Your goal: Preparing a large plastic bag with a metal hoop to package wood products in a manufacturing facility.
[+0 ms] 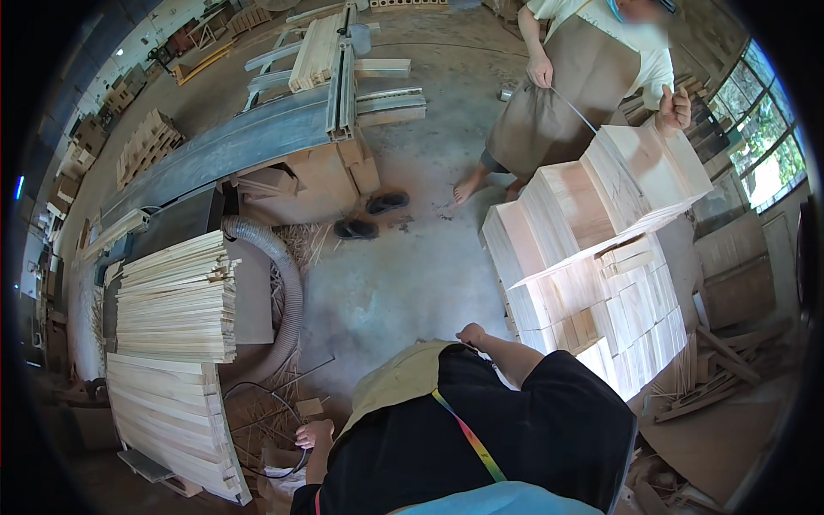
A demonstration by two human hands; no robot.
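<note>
A: Now, where is the wearer's left hand (314, 433) sitting, and what is its grip doing?

B: It is sitting at 7 o'clock in the view, low beside the torso. Its grip is closing around a thin dark strap loop (276, 429), which is curving up and over the wood scraps on the floor.

A: And the right hand (471, 335)?

B: It is reaching forward near centre, slightly toward 5 o'clock, beside the lower corner of the stacked wooden blocks (592, 283). The fingers are curling, but whether they are holding anything cannot be told; the hand is appearing small and partly turned away.

A: Where is the block stack lying?

B: It is occupying the 3 o'clock sector, piled in stepped tiers on the concrete floor (403, 275). A co-worker in a brown apron (571, 77) is standing behind it at 1 o'clock, both hands raised and pulling a thin strap (573, 112) taut above the top tier.

A: What is lying at the left?

B: A stack of pale wooden slats (176, 300) is resting at 9 o'clock, with a second slat bundle (172, 421) just below it at 8 o'clock. A grey ribbed hose (287, 283) is bending down between the slats and the open floor. A pair of dark sandals (371, 216) is lying on the floor at 12 o'clock, near a machine bench (257, 137).
</note>
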